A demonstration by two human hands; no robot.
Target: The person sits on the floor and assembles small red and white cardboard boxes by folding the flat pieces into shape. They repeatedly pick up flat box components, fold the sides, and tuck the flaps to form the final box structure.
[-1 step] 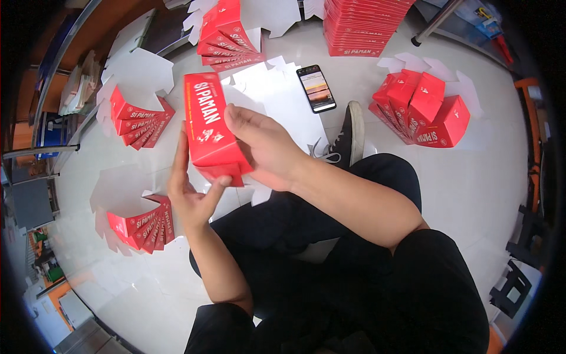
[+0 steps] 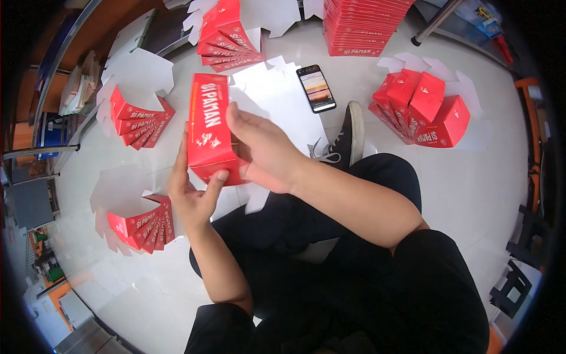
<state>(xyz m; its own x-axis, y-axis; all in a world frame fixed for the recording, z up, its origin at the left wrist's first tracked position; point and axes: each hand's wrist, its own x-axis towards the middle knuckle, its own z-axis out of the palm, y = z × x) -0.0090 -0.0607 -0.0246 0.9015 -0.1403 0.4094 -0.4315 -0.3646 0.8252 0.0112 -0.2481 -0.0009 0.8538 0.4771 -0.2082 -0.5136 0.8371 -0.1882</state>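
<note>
Red carton (image 2: 207,127), long and narrow with white print on its face, is held up above the person's lap, roughly in the middle of the view and clear of the floor (image 2: 495,194). It already has its box shape, with a front face and a side face both showing, unlike the flat blanks lying around it, so the folding of this 1 looks largely done; whether its lower end is closed is hard to tell, since the hands cover it. The left hand (image 2: 191,192) cups the lower end from below and from the left, its thumb pressed against the bottom edge of the front face and its fingers (image 2: 178,159) laid together along the far side. The right hand (image 2: 262,147) clasps the right side, thumb lying across the front face and the other fingers curled together behind the carton, out of sight. On the floor, 3 fans of flat red blanks (image 2: 138,121) lie to the left, lower left and top, near white sheets (image 2: 277,100). A tall stack of red flats (image 2: 359,26) sits at the top, a cluster of made-up red boxes (image 2: 421,109) lies well apart on the right, and a phone (image 2: 316,88) rests just beyond a black shoe (image 2: 348,138).
</note>
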